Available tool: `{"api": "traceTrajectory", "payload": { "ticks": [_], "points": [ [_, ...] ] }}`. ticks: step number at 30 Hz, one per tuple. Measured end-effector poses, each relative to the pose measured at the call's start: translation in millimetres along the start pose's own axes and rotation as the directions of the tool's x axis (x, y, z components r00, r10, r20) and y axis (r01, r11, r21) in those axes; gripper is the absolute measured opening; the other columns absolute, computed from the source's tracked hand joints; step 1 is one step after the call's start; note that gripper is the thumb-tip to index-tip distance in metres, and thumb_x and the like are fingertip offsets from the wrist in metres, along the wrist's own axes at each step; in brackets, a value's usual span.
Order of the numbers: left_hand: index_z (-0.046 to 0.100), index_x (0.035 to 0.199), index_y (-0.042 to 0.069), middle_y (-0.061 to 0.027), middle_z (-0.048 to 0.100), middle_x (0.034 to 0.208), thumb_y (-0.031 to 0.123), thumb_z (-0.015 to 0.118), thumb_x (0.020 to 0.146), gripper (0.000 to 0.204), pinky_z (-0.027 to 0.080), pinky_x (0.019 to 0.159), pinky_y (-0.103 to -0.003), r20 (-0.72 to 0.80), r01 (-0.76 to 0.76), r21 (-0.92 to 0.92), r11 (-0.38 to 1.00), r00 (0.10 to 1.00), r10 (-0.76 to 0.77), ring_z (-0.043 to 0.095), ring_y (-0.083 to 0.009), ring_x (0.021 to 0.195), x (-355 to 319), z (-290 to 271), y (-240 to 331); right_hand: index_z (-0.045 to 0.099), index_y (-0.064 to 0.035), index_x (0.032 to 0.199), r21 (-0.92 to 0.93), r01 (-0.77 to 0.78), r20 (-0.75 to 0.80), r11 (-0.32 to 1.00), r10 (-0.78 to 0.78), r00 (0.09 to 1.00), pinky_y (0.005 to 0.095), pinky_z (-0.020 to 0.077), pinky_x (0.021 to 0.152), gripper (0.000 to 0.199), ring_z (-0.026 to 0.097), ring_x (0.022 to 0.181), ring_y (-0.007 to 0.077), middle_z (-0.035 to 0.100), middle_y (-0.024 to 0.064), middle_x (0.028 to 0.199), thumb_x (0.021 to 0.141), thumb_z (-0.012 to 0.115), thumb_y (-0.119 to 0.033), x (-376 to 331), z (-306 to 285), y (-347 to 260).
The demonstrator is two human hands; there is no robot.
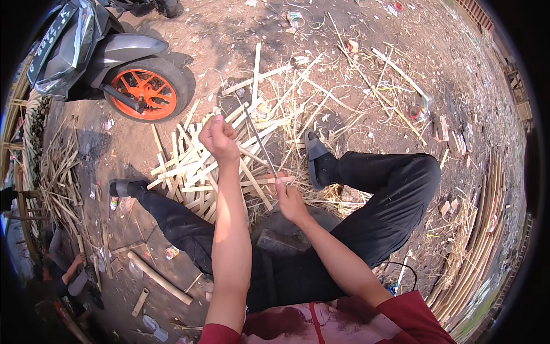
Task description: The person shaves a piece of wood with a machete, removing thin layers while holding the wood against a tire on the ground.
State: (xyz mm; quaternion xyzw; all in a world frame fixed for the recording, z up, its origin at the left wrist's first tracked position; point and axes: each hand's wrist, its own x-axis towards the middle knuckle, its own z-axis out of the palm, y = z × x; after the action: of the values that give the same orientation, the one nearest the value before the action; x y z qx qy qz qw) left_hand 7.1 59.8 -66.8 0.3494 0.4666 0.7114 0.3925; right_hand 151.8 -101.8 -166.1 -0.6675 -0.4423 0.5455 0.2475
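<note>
My left hand (219, 139) is raised over a pile of pale split bamboo strips (197, 166), its fingers curled into a fist. What it holds, if anything, is hidden. Lower and to the right, my right hand (290, 202) is closed around the near end of a long, thin, dark blade, seemingly a knife (260, 140). The blade slants up and left, passing to the right of my left fist. Close by my right fingertips lies a flat bamboo strip (255, 184). Between my legs sits a dark block (279, 241).
A motorcycle with an orange wheel (144, 89) stands at the upper left. Thin shavings (366, 106) litter the dirt ahead. Long bamboo poles (472, 246) lie at the right, and cut bamboo lengths (160, 278) at the lower left. Another person's arm (73, 268) shows at the far left.
</note>
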Motion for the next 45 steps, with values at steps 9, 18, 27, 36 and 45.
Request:
{"api": "traceTrajectory", "payload": {
  "ticks": [9,18,27,36,45],
  "points": [
    [0.038,0.052,0.007,0.0002,0.039,0.047,0.019,0.048,0.099,0.049,0.025,0.043,-0.030,-0.043,0.003,0.079,0.997,0.999,0.000,0.034,-0.0097,0.041,22,12,-14,0.055,-0.0005,0.077,0.150,-0.052,0.035,0.987,0.047,0.998,0.0328,0.0392,0.040,0.067,0.050,0.042,0.0148,0.051,0.0053,0.055,0.105,0.036,-0.058,3,-16,-46],
    [0.044,0.058,-0.002,-0.0029,0.040,0.049,0.021,0.048,0.098,0.047,0.029,0.048,-0.036,-0.104,0.011,0.183,0.983,0.995,0.008,0.037,-0.0140,0.047,33,21,-37,0.052,-0.0043,0.072,0.056,-0.259,0.132,0.964,0.250,0.959,0.0351,0.0406,0.044,0.064,0.049,0.046,0.0165,0.050,0.0046,0.055,0.105,0.033,-0.056,3,-12,2],
    [0.037,0.058,0.006,-0.0002,0.036,0.051,0.023,0.049,0.097,0.045,0.026,0.044,-0.032,-0.056,-0.167,0.339,0.926,0.979,0.197,0.034,-0.0111,0.044,45,-16,-56,0.048,-0.0069,0.076,0.491,0.000,-0.015,0.871,0.008,1.000,0.0280,0.0374,0.039,0.068,0.042,0.040,0.0122,0.044,0.0014,0.055,0.102,0.030,-0.067,11,-54,-108],
    [0.048,0.063,-0.008,-0.0213,0.047,0.054,0.026,0.046,0.094,0.046,0.032,0.059,-0.050,-0.120,-0.035,0.376,0.926,0.989,0.086,0.043,-0.0352,0.054,44,17,-58,0.051,-0.0048,0.074,0.041,-0.487,0.212,0.872,0.469,0.858,0.0346,0.0409,0.042,0.065,0.046,0.044,0.0167,0.048,0.0050,0.058,0.104,0.035,-0.060,7,-12,21],
    [0.048,0.064,-0.009,-0.0260,0.046,0.055,0.021,0.044,0.092,0.041,0.032,0.059,-0.052,0.038,-0.006,0.377,0.926,0.999,-0.009,0.046,-0.0402,0.052,37,39,-56,0.052,-0.0040,0.078,0.398,-0.074,0.072,0.914,0.049,0.996,0.0286,0.0387,0.040,0.068,0.044,0.041,0.0123,0.047,0.0021,0.056,0.103,0.034,-0.064,19,-67,-123]
  ]
}}
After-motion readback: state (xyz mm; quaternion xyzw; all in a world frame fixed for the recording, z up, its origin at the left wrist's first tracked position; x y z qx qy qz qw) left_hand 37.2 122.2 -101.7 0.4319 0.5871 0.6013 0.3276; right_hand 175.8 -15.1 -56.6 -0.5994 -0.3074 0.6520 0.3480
